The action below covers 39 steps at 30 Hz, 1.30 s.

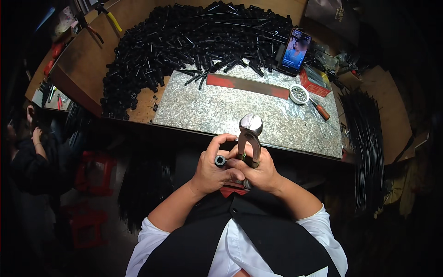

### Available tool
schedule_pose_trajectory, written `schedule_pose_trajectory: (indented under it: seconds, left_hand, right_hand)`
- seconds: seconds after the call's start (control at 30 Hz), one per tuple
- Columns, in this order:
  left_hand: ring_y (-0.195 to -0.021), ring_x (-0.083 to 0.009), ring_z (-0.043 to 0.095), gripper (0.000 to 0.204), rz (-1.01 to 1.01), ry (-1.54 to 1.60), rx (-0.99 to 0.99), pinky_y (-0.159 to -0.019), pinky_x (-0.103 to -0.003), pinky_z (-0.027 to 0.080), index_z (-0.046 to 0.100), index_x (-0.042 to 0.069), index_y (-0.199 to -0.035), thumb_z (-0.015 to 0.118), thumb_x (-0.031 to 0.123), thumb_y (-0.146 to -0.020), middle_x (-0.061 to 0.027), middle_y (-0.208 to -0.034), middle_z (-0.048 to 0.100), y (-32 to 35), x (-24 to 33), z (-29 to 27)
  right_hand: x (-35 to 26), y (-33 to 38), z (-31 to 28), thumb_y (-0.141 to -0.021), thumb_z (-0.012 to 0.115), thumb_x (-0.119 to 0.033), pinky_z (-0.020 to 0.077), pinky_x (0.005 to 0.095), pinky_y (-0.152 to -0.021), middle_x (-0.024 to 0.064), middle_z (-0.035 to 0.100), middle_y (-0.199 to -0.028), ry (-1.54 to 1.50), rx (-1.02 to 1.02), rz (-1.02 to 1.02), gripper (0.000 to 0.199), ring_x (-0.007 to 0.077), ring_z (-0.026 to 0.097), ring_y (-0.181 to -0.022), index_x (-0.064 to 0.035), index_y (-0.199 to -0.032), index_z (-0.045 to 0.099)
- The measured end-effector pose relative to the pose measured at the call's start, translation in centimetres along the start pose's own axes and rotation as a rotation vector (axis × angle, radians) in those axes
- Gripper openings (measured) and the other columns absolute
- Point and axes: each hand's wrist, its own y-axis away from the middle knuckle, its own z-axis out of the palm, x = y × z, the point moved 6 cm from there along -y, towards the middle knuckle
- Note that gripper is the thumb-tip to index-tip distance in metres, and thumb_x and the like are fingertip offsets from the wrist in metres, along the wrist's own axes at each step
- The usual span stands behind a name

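i am gripping metal pincers (250, 125) in my right hand (262, 173) while my left hand (207, 170) is clasping a dark tube (220, 160).

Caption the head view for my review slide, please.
Left hand holds a dark tube, right hand holds pincers, before a speckled slab and a heap of black parts.

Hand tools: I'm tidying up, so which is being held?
The metal pliers, in the right hand; the orange-handled tool and yellow-handled tool are untouched.
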Motion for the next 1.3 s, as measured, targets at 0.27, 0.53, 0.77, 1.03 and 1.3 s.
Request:
schedule_pose_trajectory:
  seconds: [0.27, 0.53, 0.77, 1.03, 1.3]
  left_hand:
    - [-0.085, -0.0130, 0.064, 0.090, -0.051, 0.036, 0.031, -0.072, -0.025, 0.050, 0.038, 0.001, -0.126, 0.083, 0.043, -0.060, -0.0131, -0.090, 0.068, -0.1, -0.3, -0.1]
    - [-0.084, -0.0136, 0.064, 0.091, -0.068, 0.062, 0.050, -0.073, -0.025, 0.051, 0.040, 0.001, -0.125, 0.085, 0.042, -0.058, -0.0114, -0.087, 0.067, -0.2, -0.8, -0.2]
    - [-0.081, -0.0121, 0.064, 0.091, -0.080, 0.042, 0.055, -0.071, -0.024, 0.050, 0.039, 0.000, -0.125, 0.085, 0.042, -0.059, -0.0107, -0.085, 0.067, -0.1, -1.0, -0.4]
    - [-0.072, -0.0081, 0.061, 0.088, -0.037, 0.020, 0.090, -0.063, -0.022, 0.048, 0.038, -0.001, -0.126, 0.085, 0.038, -0.061, -0.0079, -0.075, 0.066, 0.0, -1.1, -0.6]
    - [-0.067, -0.0072, 0.059, 0.088, -0.020, -0.152, 0.095, -0.060, -0.022, 0.047, 0.039, 0.001, -0.125, 0.085, 0.038, -0.062, -0.0069, -0.072, 0.065, -0.2, 0.3, -1.0]
  right_hand:
    - [0.6, 0.1, 0.0, -0.080, 0.065, -0.006, 0.0480, 0.0325, -0.071, 0.0108, 0.061, -0.087, 0.011, -0.022, 0.012, 0.016, 0.0231, 0.061, -0.078, 0.0010, -0.095, 0.062]
    - [0.8, -0.1, 0.0, -0.080, 0.064, -0.005, 0.0480, 0.0334, -0.072, 0.0116, 0.061, -0.087, 0.006, -0.024, 0.015, 0.017, 0.0240, 0.061, -0.078, 0.0010, -0.096, 0.062]
    - [0.7, -0.3, -0.1, -0.080, 0.064, -0.005, 0.0481, 0.0339, -0.072, 0.0123, 0.060, -0.088, 0.029, -0.027, -0.026, 0.019, 0.0261, 0.061, -0.077, 0.0001, -0.098, 0.063]
    - [1.4, -0.2, 0.4, -0.075, 0.063, 0.002, 0.0483, 0.0321, -0.070, 0.0081, 0.063, -0.081, 0.001, -0.004, -0.061, 0.011, 0.0211, 0.060, -0.075, -0.0014, -0.086, 0.062]
    - [2.1, -0.1, 0.8, -0.070, 0.072, -0.009, 0.0460, 0.0340, -0.060, 0.0090, 0.054, -0.074, -0.027, 0.029, -0.090, 0.021, 0.0260, 0.055, -0.065, -0.0032, -0.087, 0.061]
